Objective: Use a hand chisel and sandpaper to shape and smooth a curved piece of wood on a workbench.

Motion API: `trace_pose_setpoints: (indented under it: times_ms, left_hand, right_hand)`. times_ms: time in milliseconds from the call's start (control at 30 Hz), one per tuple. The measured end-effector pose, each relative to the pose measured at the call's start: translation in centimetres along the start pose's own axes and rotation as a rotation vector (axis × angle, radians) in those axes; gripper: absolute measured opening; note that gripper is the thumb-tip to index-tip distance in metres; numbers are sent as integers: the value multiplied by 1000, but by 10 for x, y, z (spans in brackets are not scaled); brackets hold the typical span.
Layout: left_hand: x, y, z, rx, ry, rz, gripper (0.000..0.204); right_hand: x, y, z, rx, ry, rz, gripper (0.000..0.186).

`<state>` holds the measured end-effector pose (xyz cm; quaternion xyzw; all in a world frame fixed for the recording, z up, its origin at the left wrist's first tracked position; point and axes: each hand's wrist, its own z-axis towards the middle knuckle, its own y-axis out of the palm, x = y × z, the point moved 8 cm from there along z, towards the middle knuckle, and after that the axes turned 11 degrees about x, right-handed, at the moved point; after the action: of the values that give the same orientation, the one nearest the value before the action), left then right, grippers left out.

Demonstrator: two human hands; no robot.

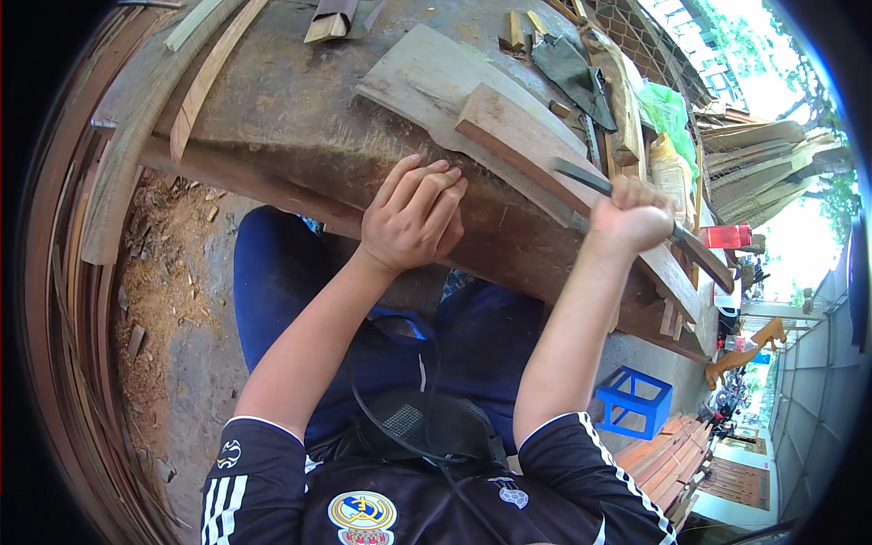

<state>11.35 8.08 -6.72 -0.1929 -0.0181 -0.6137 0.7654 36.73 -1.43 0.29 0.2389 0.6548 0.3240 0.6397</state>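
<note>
Near the front edge of the wooden bench [300, 91], my left hand [416, 213] is closed, its fingers curled together. What lies under those fingers, if anything, is hidden. My right hand [631, 213] is wrapped in a fist round a tool with a dark narrow blade [583, 175]. The blade points left and away, over a long wooden plank [518, 136]; whether it touches the wood I cannot tell. A brown wooden-looking length [704, 258] shows on the other side of the fist. Behind the plank lies a wider pale board [418, 77].
Curved wooden strips [213, 77] overhang the bench at left, beside long stacked boards [54, 272]. A dark cloth [572, 77], a green plastic bag [668, 113] and a red bottle [727, 237] lie to the right. A blue stool [634, 404] stands on the floor; sawdust [177, 282] covers ground at left.
</note>
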Motion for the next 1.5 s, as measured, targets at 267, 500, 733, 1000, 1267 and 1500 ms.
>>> trace_pose_setpoints:
  times_ms: [267,500,733,1000,1267,1500]
  left_hand:
    - [-1,-1,-3,-5,12,26,26]
    - [-2,-1,-1,-15,6,36,26]
    - [1,2,-2,-21,13,33,28]
    - [-4,1,-4,-34,-6,38,28]
    - [3,2,0,4,0,11,26]
    - [-2,3,-5,-10,-8,18,28]
  right_hand:
    - [68,59,-55,-81,121,10,44]
    - [37,36,-16,-61,43,-81,51]
    - [56,42,-26,-24,120,-30,53]
    - [90,71,-53,-148,192,-25,52]
    - [36,34,7,-13,-22,-55,55]
    - [112,92,-53,-189,227,12,55]
